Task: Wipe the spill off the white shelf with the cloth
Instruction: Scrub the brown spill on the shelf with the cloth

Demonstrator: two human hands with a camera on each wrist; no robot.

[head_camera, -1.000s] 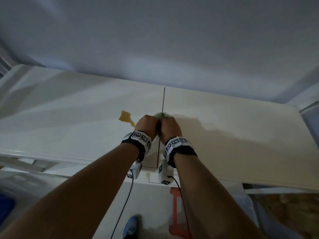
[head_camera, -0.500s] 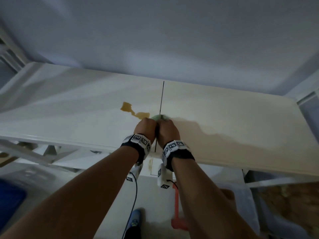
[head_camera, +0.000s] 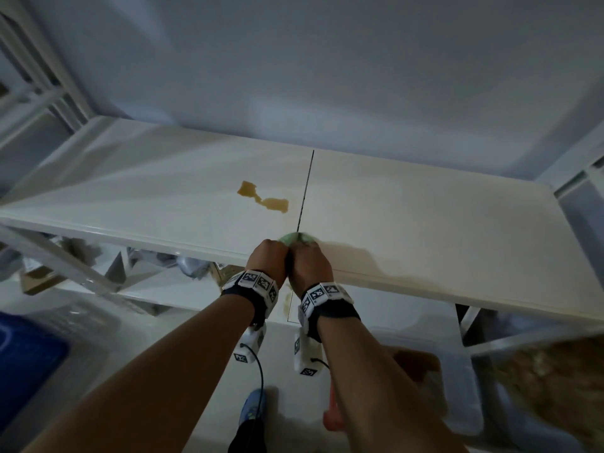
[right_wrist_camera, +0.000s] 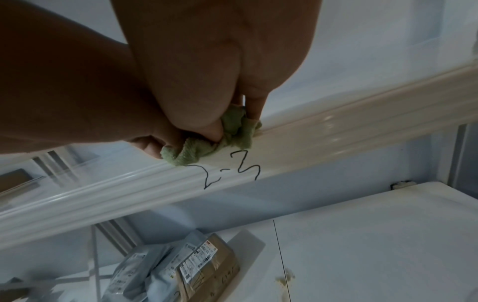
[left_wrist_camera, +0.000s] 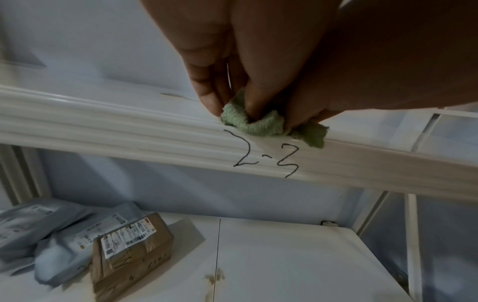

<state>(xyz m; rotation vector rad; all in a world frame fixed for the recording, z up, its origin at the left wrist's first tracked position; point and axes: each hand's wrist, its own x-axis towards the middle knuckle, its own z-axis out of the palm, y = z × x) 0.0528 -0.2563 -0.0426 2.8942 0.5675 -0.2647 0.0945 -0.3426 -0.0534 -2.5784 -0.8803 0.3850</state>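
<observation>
A yellow-brown spill (head_camera: 263, 199) of two joined patches lies on the white shelf (head_camera: 425, 223), left of its centre seam. A small green cloth (head_camera: 297, 238) is bunched at the shelf's front edge by the seam, nearer me than the spill and apart from it. My left hand (head_camera: 268, 258) and right hand (head_camera: 309, 261) sit side by side, both gripping the cloth. In the left wrist view my fingertips (left_wrist_camera: 214, 102) pinch the cloth (left_wrist_camera: 248, 123) onto the edge rail. The right wrist view shows my thumb and fingers curled around the cloth (right_wrist_camera: 196, 152).
"2-3" (left_wrist_camera: 266, 161) is written on the shelf's front rail. On the lower shelf (left_wrist_camera: 284, 265) lie a brown parcel (left_wrist_camera: 131, 251), grey mail bags (left_wrist_camera: 38, 226) and a small stain (left_wrist_camera: 214, 277). A blue bin (head_camera: 23, 364) stands at floor level on the left.
Both hands have drawn the cloth back toward me, from the spill's right end to the shelf's front edge. The right patch of the spill, hidden before, now shows.
</observation>
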